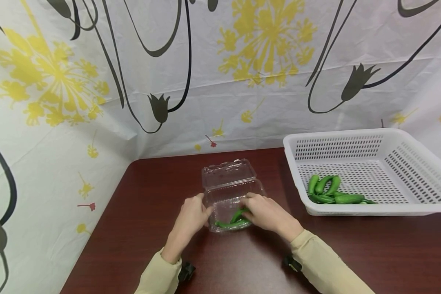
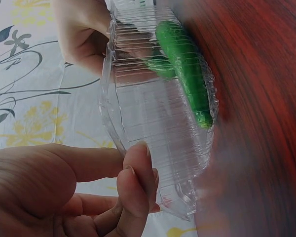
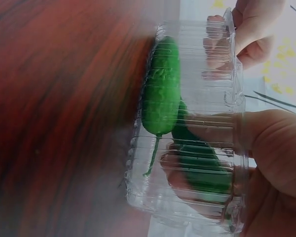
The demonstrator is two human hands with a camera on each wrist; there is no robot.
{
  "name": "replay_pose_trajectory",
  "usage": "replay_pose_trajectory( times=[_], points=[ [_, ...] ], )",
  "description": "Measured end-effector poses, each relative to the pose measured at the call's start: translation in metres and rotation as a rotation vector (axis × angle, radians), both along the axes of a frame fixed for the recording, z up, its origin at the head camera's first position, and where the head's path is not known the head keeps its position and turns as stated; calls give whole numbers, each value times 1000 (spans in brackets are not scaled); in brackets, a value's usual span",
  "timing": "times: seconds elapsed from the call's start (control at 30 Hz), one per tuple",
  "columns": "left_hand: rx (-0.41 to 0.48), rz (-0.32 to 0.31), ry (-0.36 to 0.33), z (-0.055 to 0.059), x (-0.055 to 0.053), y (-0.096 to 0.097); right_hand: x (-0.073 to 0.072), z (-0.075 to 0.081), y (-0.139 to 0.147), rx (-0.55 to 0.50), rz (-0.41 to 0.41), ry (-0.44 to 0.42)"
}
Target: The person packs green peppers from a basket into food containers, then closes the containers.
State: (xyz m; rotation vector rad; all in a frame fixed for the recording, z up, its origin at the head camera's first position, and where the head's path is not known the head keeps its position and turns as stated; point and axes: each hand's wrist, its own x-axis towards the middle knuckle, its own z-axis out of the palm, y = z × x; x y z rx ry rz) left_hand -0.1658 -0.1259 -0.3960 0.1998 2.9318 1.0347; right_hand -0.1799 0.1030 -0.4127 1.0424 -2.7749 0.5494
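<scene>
The left hand [image 1: 192,212] pinches the left rim of a clear plastic box [image 1: 224,206], thumb and fingers together on its edge. The right hand [image 1: 262,210] reaches into the box from the right, its thumb and fingers closed around a green pepper [image 3: 204,170].

A second pepper [image 3: 162,91] lies along the near wall inside the box, its thin stem showing through the ribbed plastic. The held pepper is just behind it, tilted, as the right wrist view shows. The box sits on the dark red-brown surface [image 1: 161,192], between the two hands. Its lid [image 1: 228,173] is folded back on the far side, away from the person.

To the right, well apart from the box, a white slotted basket [image 1: 371,209] stands on the surface. More green peppers [image 1: 349,199] lie heaped in its near left corner, partly hidden by the front wall.

Pale sleeves [image 1: 327,261] cover both forearms, and a small black device [image 1: 186,271] shows below each wrist. Behind the surface and along its left side hangs a white cloth [image 1: 206,81] printed with yellow and grey flowers.
</scene>
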Motion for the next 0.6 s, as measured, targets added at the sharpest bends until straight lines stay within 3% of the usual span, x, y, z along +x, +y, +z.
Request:
replay_pose_trajectory(
  times=[0.27,0.6],
  points=[
    [-2,5,-2,0,0,1,-4,-4,2,-31,82,51],
    [-6,9,-8,0,-1,1,-8,-7,2,-81,78,-7]
  ],
)
